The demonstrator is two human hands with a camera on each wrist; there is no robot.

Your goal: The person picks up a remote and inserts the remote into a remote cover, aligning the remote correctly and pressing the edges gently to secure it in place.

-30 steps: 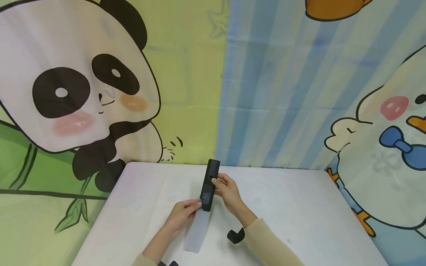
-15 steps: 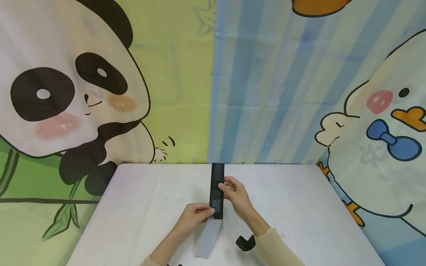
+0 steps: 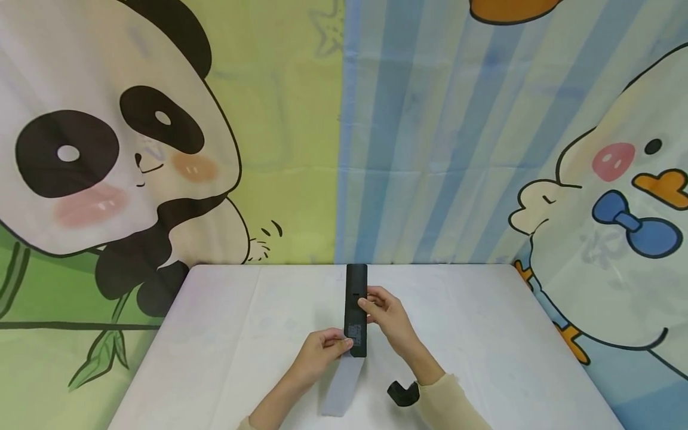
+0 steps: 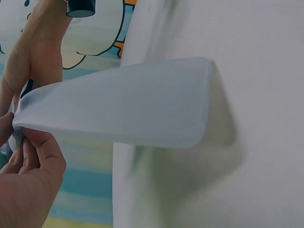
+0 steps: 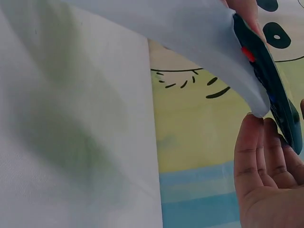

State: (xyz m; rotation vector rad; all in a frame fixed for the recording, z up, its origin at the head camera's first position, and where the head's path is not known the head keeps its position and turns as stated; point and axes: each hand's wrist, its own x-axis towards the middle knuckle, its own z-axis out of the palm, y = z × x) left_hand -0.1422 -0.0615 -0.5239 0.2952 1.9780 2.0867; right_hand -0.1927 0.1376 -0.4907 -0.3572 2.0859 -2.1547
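Note:
A slim black remote control [image 3: 356, 310] is held up nearly upright over the table, its back with a small printed label towards the head camera. A translucent whitish sleeve [image 3: 343, 388] hangs from its lower end, long and flat. My left hand [image 3: 321, 356] pinches the remote and sleeve at that end, thumb over the label side. My right hand [image 3: 394, 319] holds the remote's right side near the middle, thumb on its back. In the right wrist view the remote [image 5: 266, 71] shows a red spot, and the sleeve [image 5: 190, 33] bends away from it.
The white table [image 3: 484, 358] lies below, and the sleeve casts a shadow on it. A black curved fitting [image 3: 403, 394] sits at the right sleeve cuff. Behind the table's far edge hangs a cloth backdrop [image 3: 430, 149] with a printed panda and a white bird.
The remote has shifted right in the head view and turned from a slight tilt to nearly upright. The head view has shifted too. Both hands keep their hold.

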